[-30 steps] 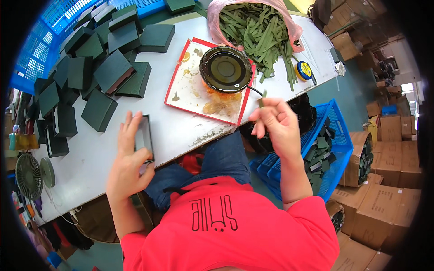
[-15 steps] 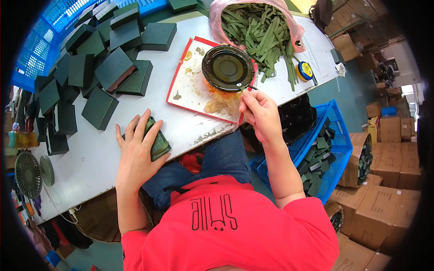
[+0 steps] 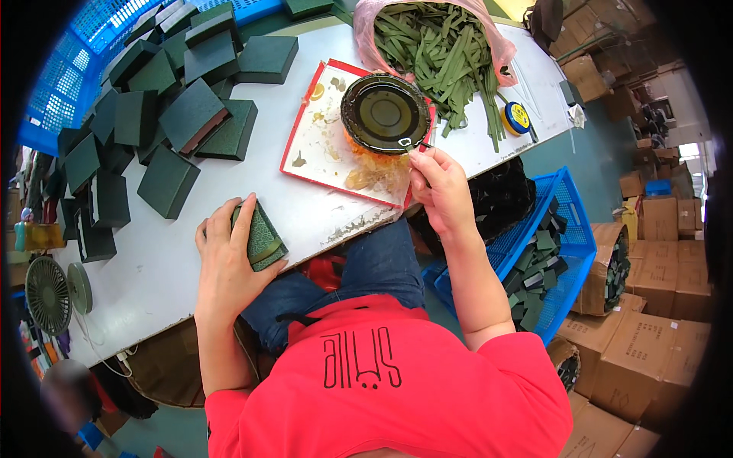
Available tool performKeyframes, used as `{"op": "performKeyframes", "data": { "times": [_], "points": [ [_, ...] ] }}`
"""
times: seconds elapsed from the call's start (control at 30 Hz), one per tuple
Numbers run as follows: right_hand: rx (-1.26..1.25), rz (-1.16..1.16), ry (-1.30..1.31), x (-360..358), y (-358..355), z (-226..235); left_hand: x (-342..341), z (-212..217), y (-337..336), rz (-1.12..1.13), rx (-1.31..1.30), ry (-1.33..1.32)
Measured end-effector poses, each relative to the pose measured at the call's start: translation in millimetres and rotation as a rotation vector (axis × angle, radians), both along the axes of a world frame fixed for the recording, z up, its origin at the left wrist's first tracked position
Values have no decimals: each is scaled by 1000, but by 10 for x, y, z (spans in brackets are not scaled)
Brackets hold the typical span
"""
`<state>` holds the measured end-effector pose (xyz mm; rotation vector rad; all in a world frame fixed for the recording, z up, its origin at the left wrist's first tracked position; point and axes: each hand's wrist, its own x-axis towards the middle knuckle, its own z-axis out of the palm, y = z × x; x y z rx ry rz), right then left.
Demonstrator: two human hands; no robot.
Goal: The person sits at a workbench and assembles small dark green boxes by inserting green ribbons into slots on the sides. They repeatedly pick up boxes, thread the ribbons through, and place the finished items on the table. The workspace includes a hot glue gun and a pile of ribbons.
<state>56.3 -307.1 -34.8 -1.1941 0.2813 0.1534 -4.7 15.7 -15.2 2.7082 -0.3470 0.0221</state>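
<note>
My left hand [image 3: 231, 263] grips a small dark green box [image 3: 266, 233] at the table's near edge. Its fingers lie along the left side and top, its thumb is at the near side, and a lighter green strip crosses the box. Above the tray, my right hand [image 3: 440, 187] pinches a thin dark stick [image 3: 425, 145] close to the rim of a black round bowl [image 3: 385, 113]. Shiny dark liquid fills that bowl. Whether the stick's tip is wet cannot be made out. A stained white tray with a red rim [image 3: 298, 126] lies under the bowl.
Dark green boxes [image 3: 169, 182] are heaped at the left, before a blue crate [image 3: 59, 91]. A pink bag [image 3: 366, 30] holds green strips [image 3: 435, 53]; a round blue-and-yellow tin [image 3: 516, 118] lies nearby. Right of my legs stands another blue crate [image 3: 573, 263] with green pieces.
The left fingers have drawn back to the left, so more of the green box's top shows. My right hand has shifted very slightly at the bowl's rim.
</note>
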Motion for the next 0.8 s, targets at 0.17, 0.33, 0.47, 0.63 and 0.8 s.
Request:
{"op": "performKeyframes", "data": {
  "times": [0.17,0.33,0.47,0.63,0.8],
  "points": [
    [-85,-4,-60,-215,107,131,-19,-37,65,-23,-154,-45],
    [-145,376,-19,-519,347,387,47,57,88,-175,-412,-64],
    [-86,636,37,-722,660,378,102,118,55,-356,-510,-30],
    [-120,739,103,-706,849,274,116,98,24,-426,-544,-30],
    [-126,784,129,-699,862,246,120,107,23,-444,-554,-21]
  ]
}}
